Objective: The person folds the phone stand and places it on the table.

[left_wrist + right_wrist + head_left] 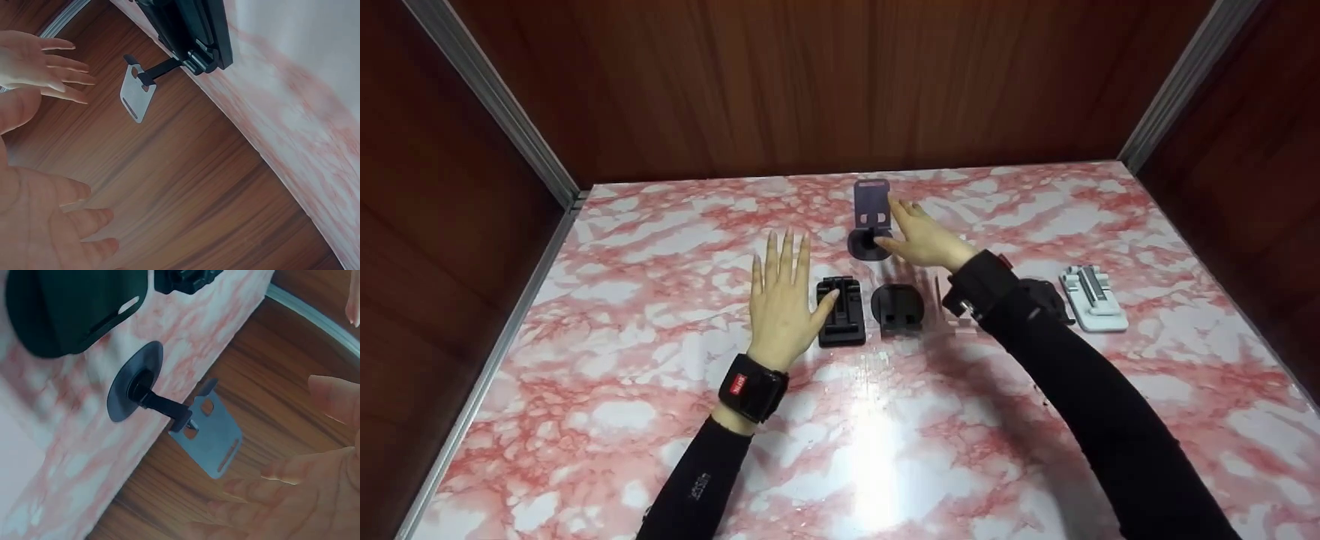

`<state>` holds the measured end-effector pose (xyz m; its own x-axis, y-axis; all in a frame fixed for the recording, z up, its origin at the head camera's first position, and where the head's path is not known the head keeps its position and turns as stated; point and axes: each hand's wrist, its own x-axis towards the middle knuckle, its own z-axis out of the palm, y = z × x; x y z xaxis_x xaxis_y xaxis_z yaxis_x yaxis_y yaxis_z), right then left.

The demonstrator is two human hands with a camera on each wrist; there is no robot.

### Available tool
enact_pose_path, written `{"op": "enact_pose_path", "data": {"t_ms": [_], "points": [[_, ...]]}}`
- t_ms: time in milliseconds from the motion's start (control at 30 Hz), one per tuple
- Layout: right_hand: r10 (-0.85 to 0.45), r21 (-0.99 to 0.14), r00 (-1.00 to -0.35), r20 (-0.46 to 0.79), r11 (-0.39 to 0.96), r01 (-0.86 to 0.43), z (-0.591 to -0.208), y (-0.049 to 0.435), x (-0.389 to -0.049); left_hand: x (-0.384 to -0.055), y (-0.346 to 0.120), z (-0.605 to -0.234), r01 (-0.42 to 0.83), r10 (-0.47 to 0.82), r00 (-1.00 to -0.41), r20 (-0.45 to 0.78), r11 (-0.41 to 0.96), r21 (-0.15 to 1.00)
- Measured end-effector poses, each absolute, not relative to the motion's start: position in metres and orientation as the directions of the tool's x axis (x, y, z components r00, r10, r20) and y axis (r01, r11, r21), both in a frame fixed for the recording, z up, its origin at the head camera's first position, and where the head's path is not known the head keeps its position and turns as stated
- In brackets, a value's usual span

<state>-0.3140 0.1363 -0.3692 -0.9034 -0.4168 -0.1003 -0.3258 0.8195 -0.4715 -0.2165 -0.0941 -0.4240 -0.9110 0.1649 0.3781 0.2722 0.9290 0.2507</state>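
An unfolded phone stand (871, 199) with a round dark base and a slotted plate stands upright toward the back of the table. My right hand (922, 236) is just right of it, fingers straight and thumb extended toward the base. In the right wrist view a gap shows between those fingers and the stand's plate (216, 439). Left of a folded black phone stand (842, 334), my left hand (781, 311) is held palm down with fingers straight, its thumb overlapping that stand's edge. Neither hand holds anything.
A folded round-based black stand (898, 304) lies right of the folded black one. Farther right are another black stand (1051, 300), partly hidden by my right arm, and a white folded stand (1099, 307). Wooden panels (840, 90) enclose the marbled red-and-white table (622, 450).
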Motion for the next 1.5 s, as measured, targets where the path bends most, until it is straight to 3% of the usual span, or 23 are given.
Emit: {"op": "enact_pose_path", "data": {"t_ms": [300,567,767,1000,1500], "points": [[-0.367,-0.653,-0.926,-0.088,0.723,-0.224,-0.379,0.133,-0.336,-0.215,-0.091,-0.425,0.288,0.186,-0.914,0.361,0.924,0.253],[-0.291,-0.701,-0.953,-0.081,0.697,-0.153,-0.391,0.131,-0.347,-0.214,-0.089,-0.424,0.282,0.193,-0.925,0.327,0.926,0.250],[-0.216,-0.785,-0.976,0.015,0.603,-0.146,-0.398,0.125,-0.357,-0.213,-0.090,-0.425,0.281,0.191,-0.928,0.321,0.923,0.264],[-0.093,-0.879,-0.995,0.034,0.471,-0.074,-0.403,0.122,-0.361,-0.213,-0.091,-0.427,0.270,0.190,-0.937,0.294,0.926,0.264],[-0.069,-0.950,-0.995,0.075,0.299,-0.093,-0.400,0.123,-0.360,-0.216,-0.092,-0.426,0.253,0.191,-0.952,0.238,0.931,0.263]]}}
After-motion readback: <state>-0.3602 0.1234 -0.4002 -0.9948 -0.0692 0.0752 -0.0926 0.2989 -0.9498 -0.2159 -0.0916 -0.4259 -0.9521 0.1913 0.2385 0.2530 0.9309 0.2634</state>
